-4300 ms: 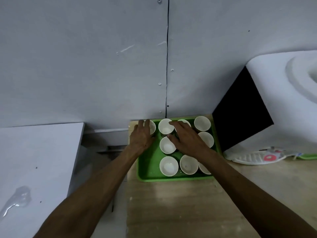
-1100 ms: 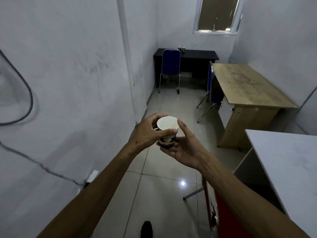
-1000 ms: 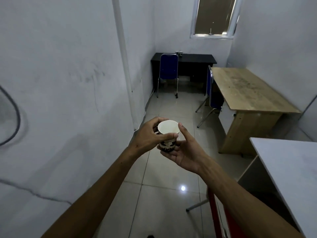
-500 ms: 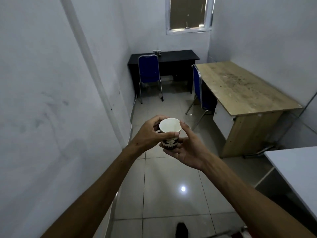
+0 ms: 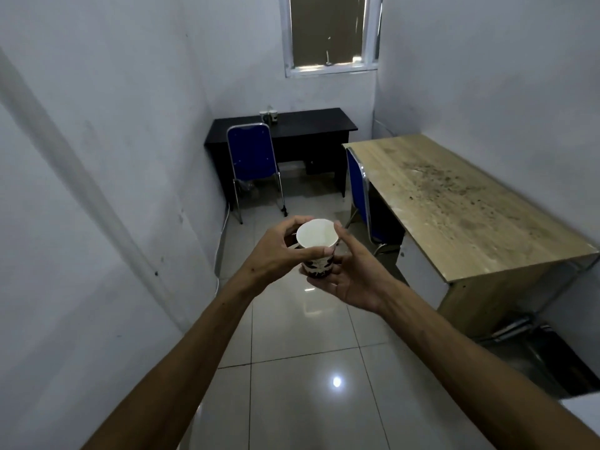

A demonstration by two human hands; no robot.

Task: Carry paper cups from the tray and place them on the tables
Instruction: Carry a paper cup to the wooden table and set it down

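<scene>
I hold one paper cup (image 5: 316,241), white inside with a dark pattern outside, upright in front of me over the tiled floor. My left hand (image 5: 279,251) grips its rim and side from the left. My right hand (image 5: 349,274) cups it from below and the right, thumb against the rim. A wooden table (image 5: 461,203) stands ahead on the right. A black desk (image 5: 308,125) stands at the far wall with two cups (image 5: 268,115) on it. The tray is out of view.
A blue chair (image 5: 251,157) stands at the black desk and another blue chair (image 5: 358,190) is tucked at the wooden table's left side. A white wall runs along my left. A white tabletop corner (image 5: 584,414) shows at bottom right. Glossy floor tiles lie between.
I picked a cup from the green tray, turned away and now face the room. Over the last second the view has swung left and forward; the cup stays held in both hands.
</scene>
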